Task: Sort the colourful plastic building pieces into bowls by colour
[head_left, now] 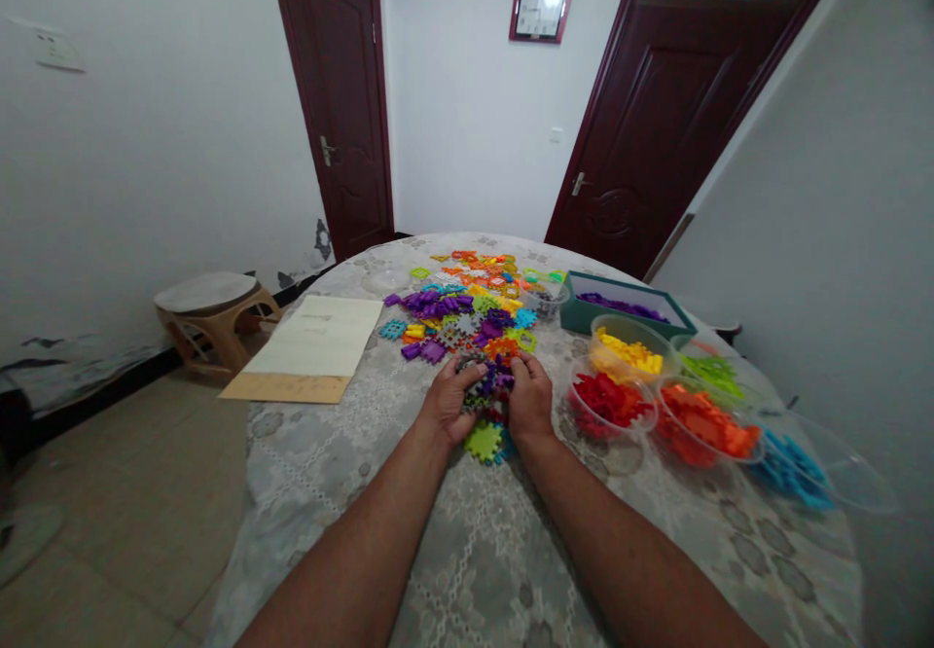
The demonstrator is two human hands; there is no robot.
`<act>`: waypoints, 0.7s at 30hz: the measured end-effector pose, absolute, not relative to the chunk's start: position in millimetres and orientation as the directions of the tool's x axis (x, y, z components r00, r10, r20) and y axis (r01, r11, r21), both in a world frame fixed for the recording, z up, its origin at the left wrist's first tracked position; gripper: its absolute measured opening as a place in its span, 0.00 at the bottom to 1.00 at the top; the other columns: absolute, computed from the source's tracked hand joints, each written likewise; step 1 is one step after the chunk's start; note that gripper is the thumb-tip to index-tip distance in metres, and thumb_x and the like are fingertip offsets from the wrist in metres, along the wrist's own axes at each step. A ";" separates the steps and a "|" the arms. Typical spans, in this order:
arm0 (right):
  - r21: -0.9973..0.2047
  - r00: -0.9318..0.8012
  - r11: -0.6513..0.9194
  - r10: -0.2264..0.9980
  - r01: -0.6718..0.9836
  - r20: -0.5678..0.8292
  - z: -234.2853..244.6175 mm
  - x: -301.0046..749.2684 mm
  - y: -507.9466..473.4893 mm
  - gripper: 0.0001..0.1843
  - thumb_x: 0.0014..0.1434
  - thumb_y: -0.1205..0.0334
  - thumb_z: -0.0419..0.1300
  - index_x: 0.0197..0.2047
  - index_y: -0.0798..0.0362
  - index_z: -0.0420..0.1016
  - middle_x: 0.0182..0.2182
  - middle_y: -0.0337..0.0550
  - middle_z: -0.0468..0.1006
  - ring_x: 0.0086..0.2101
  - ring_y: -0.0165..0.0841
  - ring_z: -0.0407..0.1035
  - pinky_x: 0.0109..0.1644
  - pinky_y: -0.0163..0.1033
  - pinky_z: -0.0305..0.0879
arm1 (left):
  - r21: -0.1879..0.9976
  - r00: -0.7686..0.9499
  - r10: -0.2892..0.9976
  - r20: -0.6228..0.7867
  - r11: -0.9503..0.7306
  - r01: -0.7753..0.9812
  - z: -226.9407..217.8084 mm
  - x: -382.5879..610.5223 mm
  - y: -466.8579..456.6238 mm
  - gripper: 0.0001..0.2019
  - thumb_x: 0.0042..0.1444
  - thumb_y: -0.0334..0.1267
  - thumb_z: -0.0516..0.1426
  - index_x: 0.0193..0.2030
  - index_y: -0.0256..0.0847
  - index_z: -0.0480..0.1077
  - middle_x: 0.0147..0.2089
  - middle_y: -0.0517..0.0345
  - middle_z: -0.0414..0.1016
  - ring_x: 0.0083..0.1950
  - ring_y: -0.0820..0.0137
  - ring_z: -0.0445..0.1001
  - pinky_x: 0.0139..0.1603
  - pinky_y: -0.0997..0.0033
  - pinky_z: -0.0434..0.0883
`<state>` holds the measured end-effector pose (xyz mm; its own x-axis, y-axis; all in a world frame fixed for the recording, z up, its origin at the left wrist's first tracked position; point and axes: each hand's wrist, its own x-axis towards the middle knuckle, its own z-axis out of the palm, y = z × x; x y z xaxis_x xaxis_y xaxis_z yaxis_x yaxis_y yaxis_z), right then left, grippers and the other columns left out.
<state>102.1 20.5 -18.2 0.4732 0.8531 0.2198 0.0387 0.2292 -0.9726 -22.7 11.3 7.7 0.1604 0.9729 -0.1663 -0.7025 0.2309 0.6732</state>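
Note:
My left hand (450, 403) is closed on a cluster of grey and purple interlocking plastic gear pieces (478, 390). My right hand (530, 395) grips the purple right side of that same cluster, so both hands hold it between them. Just below the hands, a lime-green gear piece (484, 442) lies with blue pieces beside it. Beyond my fingers spreads a heap of mixed toy pieces (467, 322) in purple, grey, yellow, orange and blue. The fingers cover part of the held cluster, so its full shape is hidden.
On the right stand clear tubs of red (611, 400), yellow (628, 354), orange (706, 422), green (711, 374) and blue pieces (792, 468). Behind them is a dark green box (628, 303) with purple pieces. At left lies a paper pad (313, 342); a stool (211, 312) stands past the table edge.

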 end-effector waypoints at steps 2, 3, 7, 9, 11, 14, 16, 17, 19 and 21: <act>-0.976 0.492 0.218 0.846 0.028 0.203 -18.1 102.5 21.9 0.19 0.60 0.46 0.59 0.42 0.52 0.79 0.38 0.41 0.83 0.40 0.38 0.75 0.47 0.41 0.71 | 0.673 0.152 0.973 -0.172 0.228 -0.704 10.9 -25.2 12.7 0.24 0.42 0.31 0.74 0.46 0.40 0.74 0.39 0.55 0.83 0.34 0.66 0.82 0.37 0.64 0.82; -0.977 0.493 0.210 0.849 0.020 0.193 -17.8 101.8 21.5 0.19 0.61 0.45 0.59 0.42 0.52 0.78 0.36 0.40 0.82 0.38 0.37 0.75 0.45 0.40 0.71 | 0.669 0.141 0.974 -0.176 0.223 -0.709 12.6 -26.7 13.7 0.24 0.42 0.31 0.73 0.46 0.41 0.74 0.40 0.56 0.83 0.34 0.66 0.82 0.37 0.64 0.82; -0.982 0.450 0.178 0.883 -0.055 0.135 -14.3 95.6 16.7 0.19 0.65 0.43 0.56 0.44 0.50 0.74 0.27 0.35 0.79 0.27 0.34 0.74 0.33 0.38 0.70 | 0.658 0.073 0.981 -0.178 0.174 -0.733 16.8 -33.3 20.1 0.20 0.45 0.27 0.71 0.45 0.40 0.75 0.39 0.59 0.82 0.34 0.68 0.81 0.35 0.67 0.82; -0.978 0.441 0.194 0.887 -0.082 0.139 -10.2 93.1 14.0 0.18 0.65 0.43 0.56 0.44 0.49 0.72 0.26 0.34 0.78 0.25 0.33 0.73 0.29 0.36 0.69 | 0.658 0.063 0.983 -0.175 0.164 -0.735 17.6 -35.6 23.5 0.17 0.48 0.26 0.69 0.45 0.40 0.76 0.39 0.58 0.82 0.35 0.69 0.82 0.35 0.67 0.83; -0.969 0.440 0.225 0.884 -0.105 0.157 -2.9 92.6 11.2 0.16 0.65 0.44 0.58 0.43 0.48 0.70 0.28 0.35 0.79 0.25 0.32 0.73 0.28 0.35 0.69 | 0.663 0.063 0.982 -0.179 0.168 -0.729 18.4 -37.0 25.4 0.16 0.50 0.25 0.67 0.45 0.41 0.76 0.40 0.58 0.83 0.35 0.68 0.82 0.35 0.68 0.83; -0.959 0.419 0.245 0.893 -0.144 0.166 15.0 96.4 5.9 0.15 0.64 0.45 0.61 0.42 0.48 0.70 0.29 0.36 0.81 0.24 0.31 0.73 0.28 0.35 0.70 | 0.660 0.066 0.981 -0.183 0.173 -0.731 20.7 -37.7 24.9 0.15 0.52 0.23 0.66 0.45 0.41 0.76 0.42 0.57 0.83 0.35 0.67 0.82 0.34 0.66 0.84; -0.957 0.398 0.247 0.902 -0.154 0.169 29.7 101.6 1.1 0.15 0.63 0.45 0.62 0.41 0.48 0.70 0.28 0.37 0.82 0.23 0.30 0.73 0.27 0.35 0.70 | 0.654 0.073 0.980 -0.183 0.177 -0.736 22.7 -37.8 23.8 0.16 0.52 0.22 0.66 0.45 0.41 0.76 0.43 0.57 0.83 0.36 0.67 0.83 0.34 0.65 0.84; -0.958 0.382 0.243 0.909 -0.152 0.169 37.1 104.8 -2.0 0.15 0.63 0.45 0.63 0.40 0.48 0.70 0.29 0.38 0.82 0.23 0.30 0.73 0.27 0.35 0.70 | 0.651 0.077 0.980 -0.182 0.179 -0.738 23.6 -37.8 23.4 0.16 0.52 0.21 0.65 0.45 0.41 0.76 0.43 0.57 0.83 0.36 0.67 0.83 0.34 0.65 0.84; -0.963 0.344 0.230 0.923 -0.138 0.171 50.4 112.9 -10.3 0.15 0.63 0.45 0.62 0.39 0.49 0.70 0.29 0.39 0.82 0.23 0.30 0.72 0.26 0.35 0.69 | 0.650 0.083 0.981 -0.175 0.178 -0.739 24.5 -37.7 23.2 0.16 0.52 0.21 0.65 0.45 0.42 0.76 0.43 0.57 0.84 0.35 0.67 0.83 0.34 0.66 0.84; -0.970 0.302 0.230 0.933 -0.083 0.195 61.0 123.6 -21.8 0.15 0.64 0.46 0.61 0.38 0.49 0.71 0.27 0.37 0.81 0.23 0.30 0.72 0.27 0.35 0.69 | 0.656 0.090 0.982 -0.166 0.178 -0.734 24.3 -37.5 23.4 0.15 0.53 0.21 0.65 0.44 0.42 0.77 0.42 0.58 0.84 0.35 0.67 0.82 0.34 0.66 0.84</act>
